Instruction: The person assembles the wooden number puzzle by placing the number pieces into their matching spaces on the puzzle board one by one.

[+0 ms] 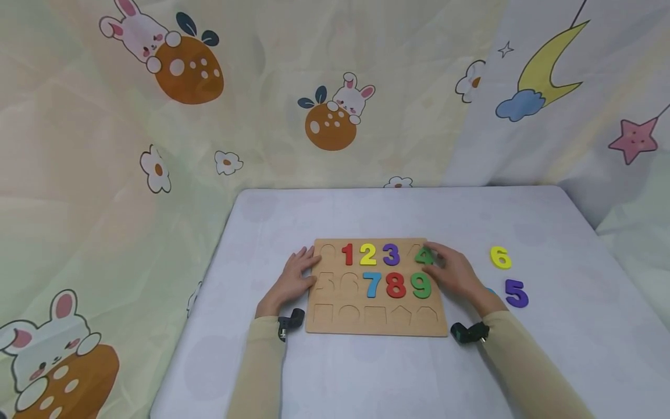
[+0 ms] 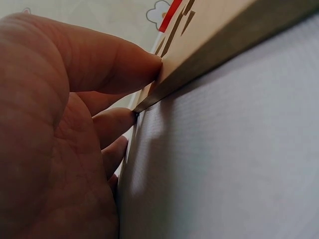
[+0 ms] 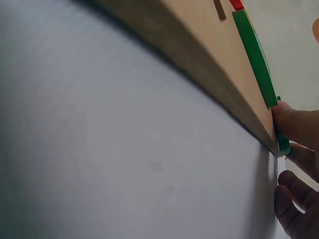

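A wooden number puzzle board [image 1: 335, 298] lies flat on the table. My left hand [image 1: 290, 282] touches its left edge with fingers spread; in the left wrist view the thumb [image 2: 114, 62] rests on the board's top face. At the upper right corner my right hand [image 1: 460, 276] pinches a green number 4 [image 1: 424, 256], whose edge also shows in the right wrist view. Red 1 [image 1: 348, 254], yellow 2 [image 1: 368, 254] and purple 3 [image 1: 391, 254] are on the top row. Blue 7 [image 1: 372, 284], red 8 [image 1: 395, 285] and green 9 [image 1: 421, 285] are on the middle row.
Right of the board, a yellow 6 [image 1: 501, 257] and a purple 5 [image 1: 516, 293] lie on the white-covered table [image 1: 377, 378]. A small blue piece is mostly hidden by the right wrist. Patterned fabric [image 1: 272, 105] hangs behind the table.
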`<state>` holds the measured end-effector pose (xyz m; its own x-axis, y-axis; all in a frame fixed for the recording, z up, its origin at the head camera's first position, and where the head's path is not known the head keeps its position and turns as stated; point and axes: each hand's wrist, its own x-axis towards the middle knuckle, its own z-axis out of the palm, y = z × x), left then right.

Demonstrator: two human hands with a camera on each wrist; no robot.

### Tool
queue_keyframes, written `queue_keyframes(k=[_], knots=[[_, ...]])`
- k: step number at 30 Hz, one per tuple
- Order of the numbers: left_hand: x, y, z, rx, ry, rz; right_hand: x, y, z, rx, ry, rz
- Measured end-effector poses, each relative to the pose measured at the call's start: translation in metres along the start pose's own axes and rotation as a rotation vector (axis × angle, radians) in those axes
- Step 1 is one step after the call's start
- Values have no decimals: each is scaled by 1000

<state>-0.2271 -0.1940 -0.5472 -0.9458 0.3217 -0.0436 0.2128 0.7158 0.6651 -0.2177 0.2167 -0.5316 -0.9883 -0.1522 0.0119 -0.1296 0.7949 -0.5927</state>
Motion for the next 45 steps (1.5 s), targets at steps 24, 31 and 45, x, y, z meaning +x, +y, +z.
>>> queue_keyframes(k=[24,31,45], knots=[[-1,1,0,0,-7,-7,15,-10,3,-24,-65,9],[0,0,-2,9,-14,14,17,-11,4,-27,-76,27],[-1,2,-2,3,-13,5,16,-11,5,-2,-85,29]])
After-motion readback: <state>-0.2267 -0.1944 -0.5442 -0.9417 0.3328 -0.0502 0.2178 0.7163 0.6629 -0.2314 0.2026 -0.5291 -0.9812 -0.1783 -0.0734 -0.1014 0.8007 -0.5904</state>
